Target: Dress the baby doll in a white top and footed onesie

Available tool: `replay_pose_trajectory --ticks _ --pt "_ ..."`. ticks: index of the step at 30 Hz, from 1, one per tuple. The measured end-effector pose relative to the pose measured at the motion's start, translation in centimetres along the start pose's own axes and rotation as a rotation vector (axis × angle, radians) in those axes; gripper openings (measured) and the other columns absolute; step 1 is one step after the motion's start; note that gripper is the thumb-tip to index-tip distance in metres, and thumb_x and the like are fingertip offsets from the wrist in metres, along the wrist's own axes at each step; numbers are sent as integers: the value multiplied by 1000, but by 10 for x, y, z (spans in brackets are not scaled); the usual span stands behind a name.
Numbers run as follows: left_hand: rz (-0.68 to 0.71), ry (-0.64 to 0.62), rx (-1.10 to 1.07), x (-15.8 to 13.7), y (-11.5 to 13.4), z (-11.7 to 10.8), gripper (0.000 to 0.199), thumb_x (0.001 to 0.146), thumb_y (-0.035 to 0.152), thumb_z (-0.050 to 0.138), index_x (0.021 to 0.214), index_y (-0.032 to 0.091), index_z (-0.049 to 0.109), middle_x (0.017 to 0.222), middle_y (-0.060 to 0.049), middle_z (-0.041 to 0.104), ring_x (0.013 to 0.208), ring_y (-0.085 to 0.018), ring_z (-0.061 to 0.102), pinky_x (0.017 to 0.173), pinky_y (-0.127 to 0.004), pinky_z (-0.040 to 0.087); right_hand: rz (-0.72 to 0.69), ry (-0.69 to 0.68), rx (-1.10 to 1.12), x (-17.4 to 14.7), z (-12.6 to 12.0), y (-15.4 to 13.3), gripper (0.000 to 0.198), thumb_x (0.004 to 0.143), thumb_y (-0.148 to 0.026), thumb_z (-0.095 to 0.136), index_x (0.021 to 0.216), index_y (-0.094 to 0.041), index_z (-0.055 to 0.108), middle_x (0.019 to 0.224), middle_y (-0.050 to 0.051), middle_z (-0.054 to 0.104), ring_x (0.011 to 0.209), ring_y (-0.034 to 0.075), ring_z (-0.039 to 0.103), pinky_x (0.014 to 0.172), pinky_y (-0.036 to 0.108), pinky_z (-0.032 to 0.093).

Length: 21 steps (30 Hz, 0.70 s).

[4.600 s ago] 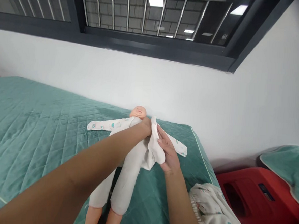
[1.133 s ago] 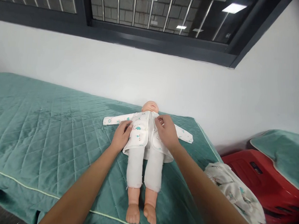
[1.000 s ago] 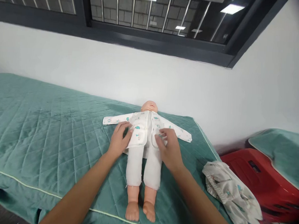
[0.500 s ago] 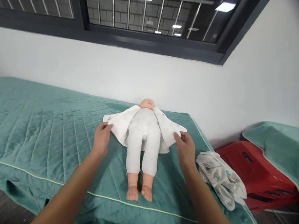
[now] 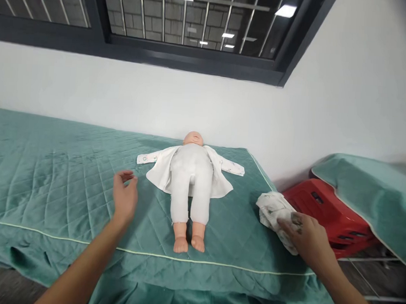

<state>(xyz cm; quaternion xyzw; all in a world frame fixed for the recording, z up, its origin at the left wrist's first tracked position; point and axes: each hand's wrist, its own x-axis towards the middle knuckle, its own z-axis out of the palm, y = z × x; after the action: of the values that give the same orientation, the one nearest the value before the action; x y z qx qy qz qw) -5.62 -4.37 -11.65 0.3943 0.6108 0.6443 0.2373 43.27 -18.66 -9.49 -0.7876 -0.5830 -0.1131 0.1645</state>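
A baby doll (image 5: 192, 167) with a white cloth body lies on its back, feet toward me. Beneath and around it, a white baby jacket (image 5: 223, 183) is spread with its front panels apart and its sleeves out to both sides. My left hand (image 5: 125, 195) hovers left of the doll, fingers curved and apart, holding nothing. At the bed's right side, my right hand (image 5: 304, 234) grips a crumpled white printed baby garment (image 5: 270, 209); its exact kind is hidden by the folds.
A green quilted bedspread (image 5: 67, 180) covers the bed, with pale piping along the front edge. To the right stands a red plastic chair or stool (image 5: 326, 210), partly under another green cover (image 5: 359, 180). Behind are a white wall and a dark-framed window (image 5: 195, 60).
Both hands have let go of the jacket's front panels, which now lie down. My right hand has moved right onto the crumpled garment; my left has drawn back slightly left. The view has shifted right.
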Motion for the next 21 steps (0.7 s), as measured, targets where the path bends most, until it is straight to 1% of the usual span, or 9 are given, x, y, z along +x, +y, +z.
replay_pose_trajectory --ticks 2,4,6,9,11,13,16,18,21 --pt "91 -84 22 -18 13 8 23 79 18 57 102 22 57 106 -2 61 98 -17 58 82 -30 46 -37 -96 -51 -4 0 -2 61 77 -63 58 117 -16 56 117 20 63 104 37 60 80 45 49" --pt "230 -245 24 -39 27 17 21 83 18 52 103 22 57 109 -3 61 102 -18 58 86 -32 47 -149 -127 -118 -7 -5 -15 71 75 -63 61 130 -20 49 132 17 57 112 38 57 78 45 49" --pt "347 -429 26 -57 42 27 22 85 17 49 104 23 57 109 -4 62 103 -19 58 89 -34 47 -239 -159 -191 -5 -15 -31 60 82 -55 56 133 -24 47 134 14 55 112 35 57 76 42 48" --pt "460 -729 45 -77 66 38 23 85 17 48 105 23 59 110 -4 64 104 -19 58 93 -35 46 -224 -245 -261 9 -35 -51 34 90 -32 44 119 -23 58 117 11 63 99 28 62 69 34 44" --pt "495 -922 49 -86 81 44 24 86 19 50 107 24 60 112 -3 65 106 -19 58 96 -35 45 -187 -278 -252 22 -48 -64 31 89 -26 41 113 -22 61 110 9 65 93 25 63 64 31 40" --pt "500 -1058 60 -92 94 48 24 87 23 52 109 26 62 114 -2 66 107 -20 59 97 -36 45 -203 -254 -203 32 -58 -77 29 90 -28 40 110 -25 62 111 7 66 92 24 63 62 30 38" --pt "500 -1053 89 -94 100 50 23 86 25 56 107 27 64 113 -3 66 110 -22 58 99 -38 44 -257 -214 -77 32 -66 -99 26 90 -28 42 106 -27 63 113 4 65 90 23 62 64 31 40" --pt "475 -927 92 -88 93 49 22 85 25 56 106 25 64 113 -5 66 111 -23 58 100 -39 44 -330 -208 70 23 -67 -114 25 89 -27 45 105 -28 64 114 5 65 93 23 61 72 33 44" --pt "360 -644 80 -67 66 47 23 85 27 57 107 22 62 114 -7 63 110 -23 58 95 -37 46 -457 -237 366 9 -60 -133 30 87 -25 49 114 -27 62 121 4 62 109 24 57 93 38 44"
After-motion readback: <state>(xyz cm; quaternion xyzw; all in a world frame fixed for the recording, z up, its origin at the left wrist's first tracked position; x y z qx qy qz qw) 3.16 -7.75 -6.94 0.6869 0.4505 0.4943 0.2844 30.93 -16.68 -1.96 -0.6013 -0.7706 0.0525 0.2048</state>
